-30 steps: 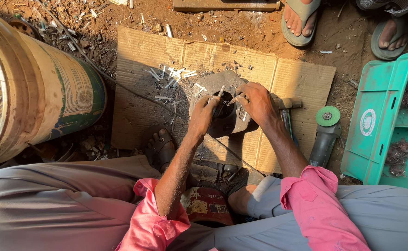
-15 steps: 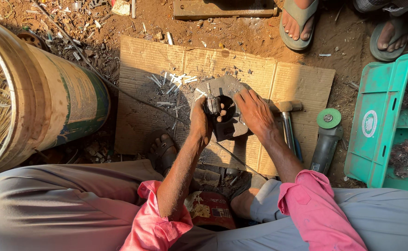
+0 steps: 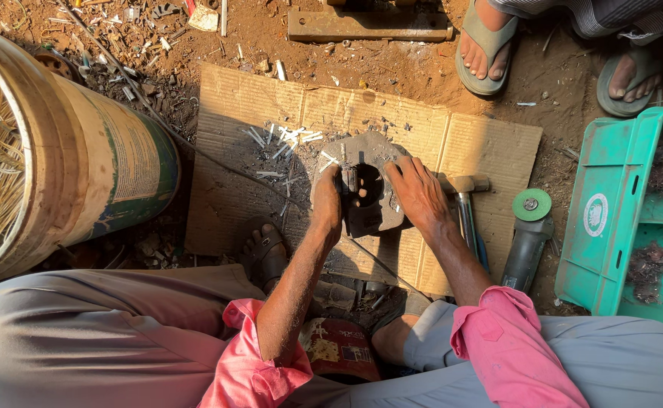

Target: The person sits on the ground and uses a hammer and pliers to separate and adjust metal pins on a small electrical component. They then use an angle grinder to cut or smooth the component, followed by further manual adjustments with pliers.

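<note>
A round, rusty metal casting [image 3: 369,198] with a dark centre hole lies on the flat cardboard sheet [image 3: 490,143]. The left hand [image 3: 327,198] and right hand [image 3: 420,193] clasp its two sides, fingers curled. Beside it lie one hammer [image 3: 464,198] and one grinder [image 3: 528,234], with scattered pale metal slivers [image 3: 286,140]

sleeves: pink shirt, both cuffs rolled up above the forearms, kinda crumpled | left hand [image 3: 327,198] & right hand [image 3: 420,193]: bare, no gloves or rings | trousers [image 3: 82,332]: loose grey cloth | footwear: dark open sandal [image 3: 265,253] just left of the left forearm, dusty
</note>
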